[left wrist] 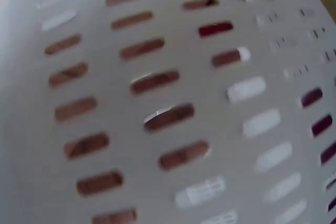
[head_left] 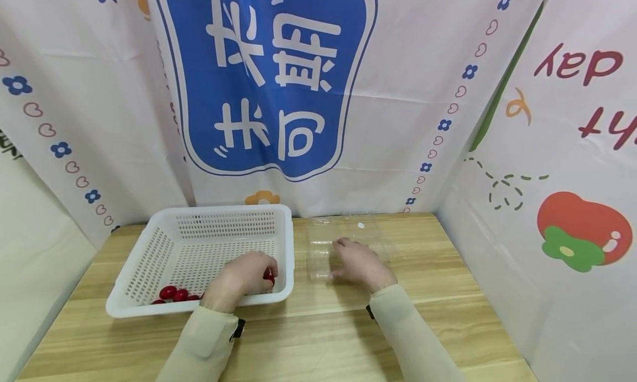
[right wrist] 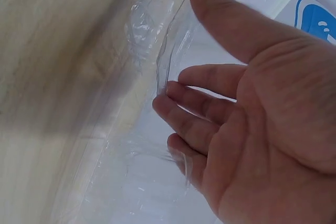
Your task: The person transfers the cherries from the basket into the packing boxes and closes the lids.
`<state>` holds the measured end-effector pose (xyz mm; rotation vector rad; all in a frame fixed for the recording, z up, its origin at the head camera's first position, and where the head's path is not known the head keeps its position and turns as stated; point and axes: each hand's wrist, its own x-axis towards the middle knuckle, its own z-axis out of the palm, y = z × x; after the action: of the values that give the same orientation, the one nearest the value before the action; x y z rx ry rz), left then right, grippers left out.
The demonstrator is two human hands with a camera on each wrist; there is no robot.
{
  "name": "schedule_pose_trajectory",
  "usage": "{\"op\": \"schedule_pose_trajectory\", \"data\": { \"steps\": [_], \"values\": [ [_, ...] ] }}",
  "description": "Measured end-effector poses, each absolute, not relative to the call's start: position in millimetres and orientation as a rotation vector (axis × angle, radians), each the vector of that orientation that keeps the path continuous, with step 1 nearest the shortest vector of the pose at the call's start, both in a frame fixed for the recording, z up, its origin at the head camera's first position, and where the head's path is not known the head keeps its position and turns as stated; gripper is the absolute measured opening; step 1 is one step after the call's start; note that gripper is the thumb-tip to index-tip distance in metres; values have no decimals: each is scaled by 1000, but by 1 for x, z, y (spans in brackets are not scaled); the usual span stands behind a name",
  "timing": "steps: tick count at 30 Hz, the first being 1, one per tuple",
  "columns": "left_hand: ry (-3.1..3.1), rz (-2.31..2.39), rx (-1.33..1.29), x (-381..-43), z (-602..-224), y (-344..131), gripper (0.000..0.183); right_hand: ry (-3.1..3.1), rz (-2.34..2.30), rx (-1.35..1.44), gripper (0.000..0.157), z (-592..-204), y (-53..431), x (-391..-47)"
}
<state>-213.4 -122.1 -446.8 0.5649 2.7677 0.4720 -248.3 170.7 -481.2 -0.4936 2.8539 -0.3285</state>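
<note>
My left hand (head_left: 244, 277) reaches down into a white plastic basket (head_left: 286, 249), near its right front corner. Its fingers curl about a small, glossy red fruit (head_left: 269, 279), partly hidden by them. Several more red fruits (head_left: 181, 295) lie along the basket's front side. The left wrist view shows the slotted basket wall (left wrist: 121, 103) up close, with skin tones and dark red behind the slots. Over a clear plastic container (head_left: 320, 252) is my right hand (head_left: 362, 265). In the right wrist view its loosely bent fingers (right wrist: 181, 114) touch the container's thin edge, thumb apart from them.
Basket and container stand side by side on a wood-grain table (head_left: 318, 332). A printed white curtain (head_left: 398, 94) hangs behind the table, and another printed sheet (head_left: 522, 260) borders its right side. A white round spot (head_left: 360, 225) marks the container's far part.
</note>
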Motion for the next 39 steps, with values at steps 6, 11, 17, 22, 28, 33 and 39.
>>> {"op": "schedule_pose_trajectory", "data": {
  "steps": [6, 11, 17, 22, 28, 33, 39],
  "values": [
    [2867, 472, 596, -217, -444, -130, 10, 2860, -349, -490, 95, -481, 169, -240],
    [2952, 533, 606, -218, -441, -135, 13, 2833, -418, -474, 96, -482, 170, -234],
    [3061, 669, 642, -216, -439, -133, 21, 2787, -511, -458, 99, -485, 174, -231],
    [3124, 785, 677, -215, -438, -128, 27, 2768, -549, -454, 103, -486, 177, -227],
    [3206, 861, 735, -212, -433, -118, 29, 2781, -541, -499, 104, -488, 183, -225],
    [3269, 935, 815, -207, -431, -105, 27, 2767, -571, -480, 105, -488, 184, -223],
    [3276, 951, 835, -203, -431, -87, 28, 2763, -578, -473, 106, -488, 183, -223]
  ]
}}
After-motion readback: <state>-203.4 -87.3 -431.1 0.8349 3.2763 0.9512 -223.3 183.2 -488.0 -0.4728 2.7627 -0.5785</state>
